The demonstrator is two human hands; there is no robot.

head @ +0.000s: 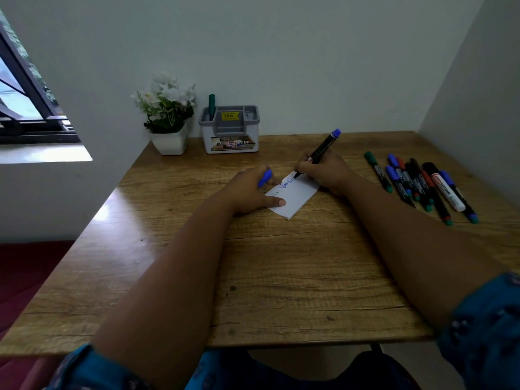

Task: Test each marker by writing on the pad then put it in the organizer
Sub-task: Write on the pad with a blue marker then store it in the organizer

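A small white pad (295, 197) lies mid-table with blue writing on it. My right hand (326, 173) grips a black marker with a blue end (323, 147), its tip touching the pad's far edge. My left hand (247, 192) holds the blue cap (265, 178) in curled fingers while its thumb presses the pad's left edge. A grey organizer (229, 130) stands at the back against the wall, with one green marker (211, 106) upright in its left compartment. Several more markers (422, 184) lie in a loose row at the right of the table.
A white pot of white flowers (167, 114) stands left of the organizer. The wooden table (281, 263) meets walls at the back and right. A window (25, 88) is at the far left. One thicker white marker (447, 192) lies among those on the right.
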